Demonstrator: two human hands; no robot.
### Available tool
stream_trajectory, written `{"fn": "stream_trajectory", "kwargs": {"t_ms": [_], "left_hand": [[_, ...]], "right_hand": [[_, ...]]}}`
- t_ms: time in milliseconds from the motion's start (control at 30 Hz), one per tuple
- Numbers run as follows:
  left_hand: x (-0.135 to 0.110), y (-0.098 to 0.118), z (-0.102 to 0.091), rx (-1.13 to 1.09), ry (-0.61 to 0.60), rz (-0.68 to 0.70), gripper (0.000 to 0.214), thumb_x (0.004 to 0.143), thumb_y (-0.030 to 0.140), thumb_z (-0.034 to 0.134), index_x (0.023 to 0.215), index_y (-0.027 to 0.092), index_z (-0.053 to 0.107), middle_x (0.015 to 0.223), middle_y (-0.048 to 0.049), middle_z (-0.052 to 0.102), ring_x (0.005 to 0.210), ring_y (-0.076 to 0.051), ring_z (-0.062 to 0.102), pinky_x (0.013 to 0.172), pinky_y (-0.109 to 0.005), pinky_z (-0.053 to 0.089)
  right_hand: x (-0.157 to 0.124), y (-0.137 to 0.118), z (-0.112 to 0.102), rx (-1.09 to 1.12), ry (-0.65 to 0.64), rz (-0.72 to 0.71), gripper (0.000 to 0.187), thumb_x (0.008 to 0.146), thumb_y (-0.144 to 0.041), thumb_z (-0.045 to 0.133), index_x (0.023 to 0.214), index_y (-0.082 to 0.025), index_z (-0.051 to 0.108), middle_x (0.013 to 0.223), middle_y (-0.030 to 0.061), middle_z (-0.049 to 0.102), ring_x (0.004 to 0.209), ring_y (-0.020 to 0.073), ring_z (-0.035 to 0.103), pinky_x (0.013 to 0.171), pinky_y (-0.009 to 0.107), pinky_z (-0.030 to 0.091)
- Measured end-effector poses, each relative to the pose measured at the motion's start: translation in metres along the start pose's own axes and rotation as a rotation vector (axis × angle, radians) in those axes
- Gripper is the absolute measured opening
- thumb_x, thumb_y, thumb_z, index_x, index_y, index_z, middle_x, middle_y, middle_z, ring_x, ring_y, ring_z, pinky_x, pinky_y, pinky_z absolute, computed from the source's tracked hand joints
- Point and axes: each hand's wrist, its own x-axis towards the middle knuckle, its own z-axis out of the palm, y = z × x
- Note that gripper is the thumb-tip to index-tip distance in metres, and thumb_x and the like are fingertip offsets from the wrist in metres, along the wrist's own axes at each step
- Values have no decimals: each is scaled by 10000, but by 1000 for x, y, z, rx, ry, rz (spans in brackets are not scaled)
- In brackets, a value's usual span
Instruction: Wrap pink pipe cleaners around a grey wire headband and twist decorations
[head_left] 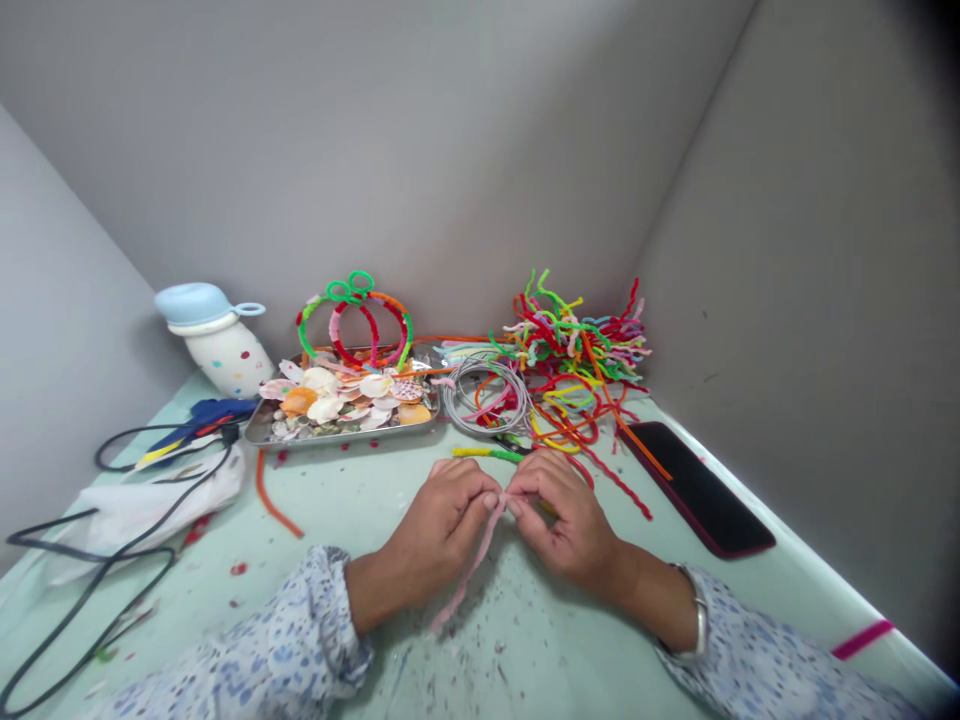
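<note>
A pink pipe cleaner hangs down toward me from between my two hands, which meet at the middle of the pale green table. My left hand pinches its upper end with closed fingers. My right hand is closed on the same end, fingertips touching those of the left. Something yellowish shows under the right fingers, too hidden to name. A green and yellow pipe cleaner lies just beyond my knuckles.
A metal tray of seashells sits behind, with pipe-cleaner hoops. A grey wire coil and a heap of coloured pipe cleaners lie at back right. A dark phone is right; black cables, a glue gun and a white jar left.
</note>
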Motion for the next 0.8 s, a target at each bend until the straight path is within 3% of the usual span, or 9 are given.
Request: {"fn": "stream_trajectory", "kwargs": {"t_ms": [333, 467, 800], "left_hand": [[-1, -1, -3, -64, -19, 33, 154, 939, 224, 481, 920, 195, 631, 854, -30, 598, 859, -187, 529, 812, -338, 384], [0, -4, 0, -40, 32, 35, 129, 912, 191, 517, 924, 201, 644, 861, -37, 615, 864, -191, 544, 805, -343, 397], [3, -12, 4, 29, 187, 58, 89, 843, 296, 671, 844, 206, 676, 783, -27, 664, 792, -185, 586, 757, -330, 420]], "right_hand": [[-1, 2, 1, 28, 33, 34, 52, 879, -166, 529, 881, -211, 556, 774, 31, 584, 778, 198, 529, 726, 377, 425], [0, 2, 1, 46, 36, 56, 47, 887, -180, 527, 881, -215, 559, 768, 28, 580, 774, 197, 529, 737, 380, 433], [1, -1, 1, 103, 25, 102, 47, 899, -193, 531, 867, -212, 561, 774, 25, 581, 766, 188, 532, 721, 357, 425]]}}
